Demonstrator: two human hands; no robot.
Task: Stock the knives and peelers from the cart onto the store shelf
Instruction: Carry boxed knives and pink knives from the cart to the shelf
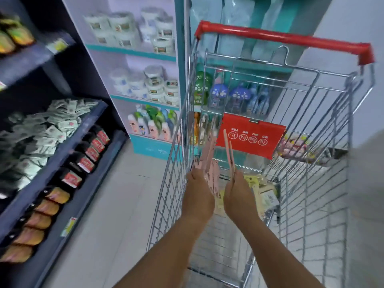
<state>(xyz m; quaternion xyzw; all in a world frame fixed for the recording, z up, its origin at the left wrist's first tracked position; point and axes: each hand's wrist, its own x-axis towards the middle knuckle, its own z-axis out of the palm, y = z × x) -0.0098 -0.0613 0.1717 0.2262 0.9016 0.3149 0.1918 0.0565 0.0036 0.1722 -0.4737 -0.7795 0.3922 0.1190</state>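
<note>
Both hands over cart: left hand, right hand gripping pink packs

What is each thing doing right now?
Left hand: holds a stack of pink packs.
Right hand: holds thin pink packs, upright.
Cart: yellow packs lie on its bottom.
Red seat flap: hangs down.

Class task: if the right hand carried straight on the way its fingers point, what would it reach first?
Probably the red flap on the cart's far end; the right hand points there with thin pink packs, though depth is unclear.
</note>
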